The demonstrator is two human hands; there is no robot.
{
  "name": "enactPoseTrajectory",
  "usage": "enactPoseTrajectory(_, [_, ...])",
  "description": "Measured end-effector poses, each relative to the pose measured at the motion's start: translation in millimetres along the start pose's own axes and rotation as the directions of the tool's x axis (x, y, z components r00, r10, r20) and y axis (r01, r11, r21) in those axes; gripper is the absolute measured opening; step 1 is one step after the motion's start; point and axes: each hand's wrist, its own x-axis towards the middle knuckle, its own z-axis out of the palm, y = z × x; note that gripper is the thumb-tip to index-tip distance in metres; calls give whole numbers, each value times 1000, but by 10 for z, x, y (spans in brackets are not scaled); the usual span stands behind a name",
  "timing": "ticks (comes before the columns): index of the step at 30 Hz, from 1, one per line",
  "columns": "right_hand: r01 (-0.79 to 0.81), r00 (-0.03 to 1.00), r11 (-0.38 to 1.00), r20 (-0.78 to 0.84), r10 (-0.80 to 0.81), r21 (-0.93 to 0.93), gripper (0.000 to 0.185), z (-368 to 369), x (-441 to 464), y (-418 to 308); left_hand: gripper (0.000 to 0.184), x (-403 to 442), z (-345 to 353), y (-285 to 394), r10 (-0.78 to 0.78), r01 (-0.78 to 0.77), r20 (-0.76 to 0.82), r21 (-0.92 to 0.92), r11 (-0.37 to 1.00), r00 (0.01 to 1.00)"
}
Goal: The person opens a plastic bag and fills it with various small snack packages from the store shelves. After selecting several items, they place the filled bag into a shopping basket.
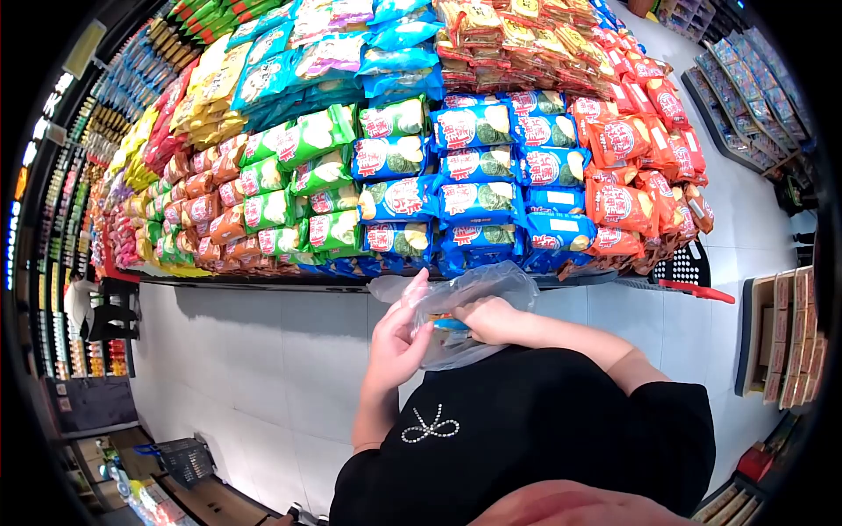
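A clear plastic bag (504,279) spreads between my two hands in front of my chest. Through its film shows a small blue and orange packet (452,324), mostly covered. My left hand (399,337) rests against the bag's left side, fingers stretched upward and thumb apart. On the other side, my right hand (491,321) is closed with bent fingers at the bag, close to the packet; its fingertips are partly hidden by the film. Just beyond the bag, stacked blue snack packs (478,200) face me.
Green packs (333,230) and red-orange packs (618,206) fill the same large display. A black basket with a red handle (697,291) sits at its right end. Shelves (781,337) stand at right, a dark basket (186,462) at lower left, and pale floor tiles (254,368) between.
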Motion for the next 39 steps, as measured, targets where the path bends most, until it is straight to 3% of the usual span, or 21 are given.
enactPoseTrajectory(11, [-33, 996, 999, 86, 31, 29, 20, -157, -132, 63, 48, 41, 149, -65, -68, 68, -42, -1, 998, 997])
enactPoseTrajectory(14, [-80, 980, 995, 186, 67, 64, 23, -389, -224, -18, 48, 37, 156, -128, 20, -18, -31, 67, 998, 999])
enactPoseTrajectory(16, [1, 993, 973, 114, -28, 229, 22, -580, -323, -56, 46, 37, 164, -85, -16, 21, -60, 84, 996, 998])
enactPoseTrajectory(19, [147, 978, 933, 93, -186, 328, 25, -1169, -498, -127, 45, 32, 210, -9, -85, 87, -93, 18, 996, 992])
enactPoseTrajectory(21, [235, 972, 907, -57, -230, 351, 23, -1608, -633, -228, 45, 13, 217, -73, -56, 56, -82, -1, 998, 995])
enactPoseTrajectory(24, [264, 924, 959, -314, -220, 106, 21, -2090, -706, -427, 47, 8, 246, -97, -23, 23, -69, -4, 1000, 997])
enactPoseTrajectory(26, [292, 835, 956, -493, -244, 22, 19, -2298, -557, -494, 48, -21, 257, -104, -28, 29, -68, 12, 1000, 997])
enactPoseTrajectory(28, [211, 720, 945, -614, -324, -251, 20, -2492, -289, -496, 48, -30, 253, -127, 16, -14, -51, 44, 999, 999])
enactPoseTrajectory(29, [238, 694, 926, -615, -374, -295, 19, -2618, -30, -366, 48, -39, 257, -113, 20, -18, -53, 45, 999, 998])
enactPoseTrajectory(31, [-2, 663, 900, -674, -325, -436, 21, -2828, 417, -213, 46, -75, 266, -56, -26, 25, -95, -3, 1000, 995])
enactPoseTrajectory(32, [-152, 702, 843, -657, -275, -516, 21, -2968, 665, -121, 46, -94, 261, -38, -21, 20, -97, -2, 1000, 995])
enactPoseTrajectory(33, [-147, 626, 799, -680, -381, -583, 23, -3043, 977, 191, 46, -111, 255, -23, -13, 15, -98, 21, 1000, 995])
enactPoseTrajectory(34, [-310, 778, 821, -625, -70, -479, 29, -3202, 1287, 190, 46, -116, 244, -11, -3, 8, -98, 46, 999, 995])
enactPoseTrajectory(35, [-308, 775, 819, -627, -80, -485, 29, -3306, 1544, 310, 46, -125, 237, -18, 7, -2, -100, 49, 999, 995])
enactPoseTrajectory(37, [-50, 530, 891, -768, -360, -452, 23, -3322, 1950, 572, 45, -172, 229, -65, -43, 40, -134, -24, 999, 990])
enactPoseTrajectory(38, [-44, 530, 890, -766, -364, -453, 23, -3297, 1990, 589, 44, -197, 215, -70, -59, 55, -147, -31, 998, 987])
enactPoseTrajectory(39, [-188, 680, 808, -668, -304, -559, 21, -3279, 2007, 610, 44, -221, 198, -58, -58, 55, -153, -30, 998, 987])
